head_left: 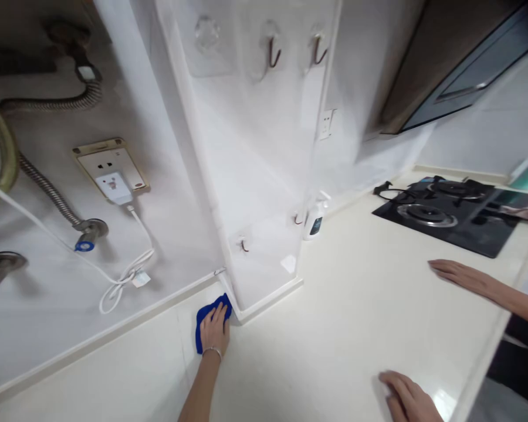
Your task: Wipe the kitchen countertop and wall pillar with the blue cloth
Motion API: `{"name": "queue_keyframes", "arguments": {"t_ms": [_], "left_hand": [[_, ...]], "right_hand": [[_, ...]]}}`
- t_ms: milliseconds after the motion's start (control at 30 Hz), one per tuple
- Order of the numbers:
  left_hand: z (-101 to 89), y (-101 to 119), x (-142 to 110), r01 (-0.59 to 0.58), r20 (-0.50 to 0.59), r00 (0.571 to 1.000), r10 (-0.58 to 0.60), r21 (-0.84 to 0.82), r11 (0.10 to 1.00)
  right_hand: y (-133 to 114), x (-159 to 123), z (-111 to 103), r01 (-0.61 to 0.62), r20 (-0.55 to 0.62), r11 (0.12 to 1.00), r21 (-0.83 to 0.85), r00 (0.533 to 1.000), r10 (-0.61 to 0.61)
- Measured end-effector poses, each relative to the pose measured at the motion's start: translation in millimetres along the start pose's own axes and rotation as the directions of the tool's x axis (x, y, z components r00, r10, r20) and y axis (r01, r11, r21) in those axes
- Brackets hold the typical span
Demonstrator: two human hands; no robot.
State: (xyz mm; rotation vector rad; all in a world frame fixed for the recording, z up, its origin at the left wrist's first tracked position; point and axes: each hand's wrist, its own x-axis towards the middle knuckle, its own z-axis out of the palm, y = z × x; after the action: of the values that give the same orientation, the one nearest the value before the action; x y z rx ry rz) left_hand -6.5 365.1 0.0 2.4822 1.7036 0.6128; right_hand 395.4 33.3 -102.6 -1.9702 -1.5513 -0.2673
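Our left hand [215,332], fingers nearly straight, presses on a blue cloth [204,313] beneath it on the counter [330,334], beside the pillar [259,170]. Our right hand [408,397], loosely bent, nothing visible in it, rests well apart from the cloth. Farther out, we see another person's hand [457,274], a spray bottle [313,224] and a stove [475,235].

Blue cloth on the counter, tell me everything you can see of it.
The blue cloth is a deep, even blue and looks like soft fabric, though its weave is too small to make out. It lies on the pale counter, beside the foot of the white pillar, its upper right part right up by the raised edging. The person's left hand rests on top, covering much of it; uneven blue margins show around the fingers.
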Motion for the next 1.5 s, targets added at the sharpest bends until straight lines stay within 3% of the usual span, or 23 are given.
{"name": "queue_keyframes", "arguments": {"t_ms": [133, 267, 367, 467, 567, 667, 800, 933, 1033, 1100, 1200, 1267, 1367, 1500], "left_hand": [[-3.7, 11.4, -53.1, -0.038, 0.031, 0.999, 0.039, -0.018, 0.999], [-4.5, 36.0, -118.6, -0.173, 0.071, 0.982, 0.174, -0.017, 0.985], [-3.4, 75.4, -163.6, -0.248, 0.087, 0.964, 0.25, -0.034, 0.968], [4.1, 126.7, -193.0, -0.334, 0.113, 0.933, 0.342, -0.085, 0.939], [18.0, 174.0, -205.6, -0.417, 0.13, 0.89, 0.437, -0.156, 0.895], [30.7, 202.7, -207.1, -0.473, 0.115, 0.859, 0.5, -0.2, 0.858], [35.4, 204.6, -206.0, -0.529, 0.078, 0.831, 0.551, -0.195, 0.826], [27.5, 175.7, -214.2, -0.559, 0.062, 0.82, 0.57, -0.131, 0.819], [13.4, 137.3, -221.2, -0.505, 0.083, 0.856, 0.511, -0.076, 0.86], [0.6, 107.0, -220.3, -0.394, 0.097, 0.914, 0.394, -0.023, 0.919], [-16.4, 70.6, -207.2, -0.114, 0.029, 0.993, 0.112, 0.075, 0.991], [-20.7, 62.5, -193.6, 0.097, -0.081, 0.993, -0.09, 0.099, 0.99], [-12.6, 80.1, -173.9, 0.245, -0.188, 0.955, -0.23, 0.06, 0.968], [13.7, 144.9, -156.0, 0.285, -0.142, 0.948, -0.286, -0.03, 0.958]], "right_hand": [[-8.6, 3.6, -0.1, -0.018, -0.04, 0.999, 0.028, 0.999, 0.019], [-17.1, 7.6, -3.9, -0.023, -0.059, 0.999, 0.04, 0.998, 0.026], [-24.1, 10.5, -10.1, -0.031, -0.046, 0.998, 0.053, 0.998, 0.034], [-29.9, 13.1, -15.4, -0.057, -0.031, 0.997, 0.048, 0.998, 0.058], [-32.4, 14.3, -17.2, -0.071, -0.015, 0.997, 0.039, 0.997, 0.071], [-32.1, 14.3, -16.8, -0.07, -0.01, 0.997, 0.037, 0.997, 0.071], [-30.9, 14.4, -16.2, -0.054, -0.035, 0.998, 0.035, 0.998, 0.055], [-31.5, 15.8, -17.2, -0.044, -0.05, 0.998, 0.041, 0.998, 0.046], [-32.7, 16.9, -19.1, -0.054, -0.048, 0.996, 0.067, 0.997, 0.057], [-33.3, 17.2, -20.4, -0.062, -0.036, 0.994, 0.088, 0.997, 0.066], [-33.4, 17.4, -21.3, -0.079, -0.022, 0.991, 0.105, 0.996, 0.082], [-33.1, 17.8, -21.7, -0.084, -0.02, 0.99, 0.109, 0.996, 0.087], [-32.8, 18.6, -22.4, -0.081, -0.021, 0.991, 0.11, 0.996, 0.084], [-32.8, 19.5, -22.9, -0.09, -0.009, 0.991, 0.1, 0.996, 0.092]]}}
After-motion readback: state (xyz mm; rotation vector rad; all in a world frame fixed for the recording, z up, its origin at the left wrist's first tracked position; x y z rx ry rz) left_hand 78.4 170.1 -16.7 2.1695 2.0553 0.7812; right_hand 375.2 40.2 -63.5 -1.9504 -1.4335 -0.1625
